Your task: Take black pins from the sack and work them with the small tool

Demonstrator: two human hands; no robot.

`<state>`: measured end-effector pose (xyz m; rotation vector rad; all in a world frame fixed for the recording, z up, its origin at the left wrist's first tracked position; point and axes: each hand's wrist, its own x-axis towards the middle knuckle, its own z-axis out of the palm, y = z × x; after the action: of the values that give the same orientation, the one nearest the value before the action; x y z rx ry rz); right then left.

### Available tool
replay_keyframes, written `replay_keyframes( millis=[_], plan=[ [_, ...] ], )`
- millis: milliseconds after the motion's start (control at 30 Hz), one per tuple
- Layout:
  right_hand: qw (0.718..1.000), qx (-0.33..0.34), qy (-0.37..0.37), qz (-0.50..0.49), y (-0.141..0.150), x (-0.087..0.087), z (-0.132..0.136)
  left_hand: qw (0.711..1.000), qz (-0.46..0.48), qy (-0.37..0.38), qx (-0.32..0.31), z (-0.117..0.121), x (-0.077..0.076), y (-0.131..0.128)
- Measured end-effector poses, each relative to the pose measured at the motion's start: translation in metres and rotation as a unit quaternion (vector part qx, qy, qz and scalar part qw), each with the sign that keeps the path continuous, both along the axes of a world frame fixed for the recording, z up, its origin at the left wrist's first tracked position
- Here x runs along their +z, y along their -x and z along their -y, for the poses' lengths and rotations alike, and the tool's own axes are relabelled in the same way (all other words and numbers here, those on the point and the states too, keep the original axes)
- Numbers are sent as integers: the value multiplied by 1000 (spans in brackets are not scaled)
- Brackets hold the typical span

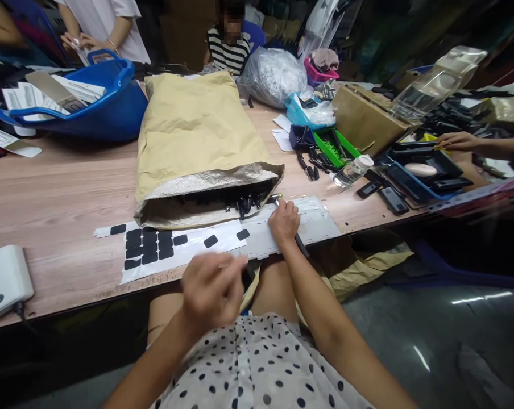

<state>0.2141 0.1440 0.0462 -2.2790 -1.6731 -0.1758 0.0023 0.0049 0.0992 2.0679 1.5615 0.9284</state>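
Note:
My right hand (285, 221) is closed round a tool with a black handle (302, 245) and a shiny metal end, resting over a grey-white board (319, 221) at the table edge. My left hand (214, 289) is raised in front of the table edge, fingers curled but smeared by motion; whether it holds anything cannot be made out. Beyond my hands lies a large tan sack (197, 125), its mouth facing me with small black parts (243, 204) spilling out. A white backing sheet (189, 255) bears several black rounded stickers (149, 246), some set apart.
A blue basket (99, 108) with flat cartons stands at left, a white device (5, 281) in front. To the right are a green tray (334, 147), a water bottle (353, 170), a cardboard box (363, 119) and a blue tray (410, 182) near another person's hand (457, 141).

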Motion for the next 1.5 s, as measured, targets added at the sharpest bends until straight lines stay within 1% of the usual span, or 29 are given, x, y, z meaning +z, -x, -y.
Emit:
replay_keyframes(
  millis=[67, 100, 167, 200, 267, 300, 367, 433, 500, 567, 633, 700, 767, 833, 867, 967, 1067, 1233, 1333, 1400, 1433, 1500],
  plan=[
    [1000, 2, 6, -2, 1, 1, 0, 999, 5, -11, 36, -47, 12, -16],
    [1000, 2, 9, -3, 2, 2, 0, 998, 2, -4, 65, -74, 17, -25],
    [1000, 1, 12, -6, 3, 3, 0, 990, -19, 47, 133, -123, 21, -40],
    [1000, 0, 12, -7, 4, 4, 0, 983, -33, 82, 164, -144, 20, -46],
    [1000, -1, 10, -10, 6, 4, 0, 970, -54, 135, 195, -173, 15, -52],
    [1000, -1, 9, -11, 7, 5, 0, 966, -58, 153, 202, -181, 12, -53],
    [1000, 0, 6, -12, 8, 5, 0, 964, -49, 168, 202, -189, 5, -51],
    [1000, 0, 7, -11, 9, 5, 0, 965, -26, 171, 195, -189, 2, -45],
    [1000, -3, 9, -9, 9, 5, 0, 967, -5, 171, 187, -181, 1, -37],
    [1000, -5, 8, -6, 9, 4, 0, 973, 5, 150, 176, -166, 1, -26],
    [1000, -5, 7, -4, 9, 4, 0, 983, 12, 108, 147, -144, -2, -10],
    [1000, -6, 9, 0, 8, 4, 0, 992, 20, 73, 105, -118, -9, 7],
    [1000, -8, 13, 4, 8, 4, 0, 996, 17, 68, 62, -96, -20, 22],
    [1000, -9, 14, 7, 7, 4, 0, 997, 12, 72, 36, -82, -32, 32],
    [1000, -9, 13, 8, 7, 4, 0, 997, 9, 71, 30, -79, -37, 33],
    [1000, -11, 10, 5, 7, 4, 2, 998, -9, 56, 29, -82, -49, 30],
    [1000, -16, 19, -7, 7, 6, 0, 997, -39, 43, 45, -91, -56, 23],
    [997, -23, 37, -70, -4, 15, -2, 997, -47, 32, 50, -94, -62, 22],
    [992, -26, 9, -126, -11, 18, 13, 997, -50, 33, 47, -93, -63, 22],
    [986, 4, -38, -159, -8, 17, 31, 997, -52, 36, 47, -92, -63, 20],
    [982, 39, -59, -178, -3, 16, 41, 997, -51, 37, 47, -92, -63, 19],
    [964, 133, -83, -216, 9, 14, 60, 997, -47, 37, 44, -92, -63, 18]
  ],
)
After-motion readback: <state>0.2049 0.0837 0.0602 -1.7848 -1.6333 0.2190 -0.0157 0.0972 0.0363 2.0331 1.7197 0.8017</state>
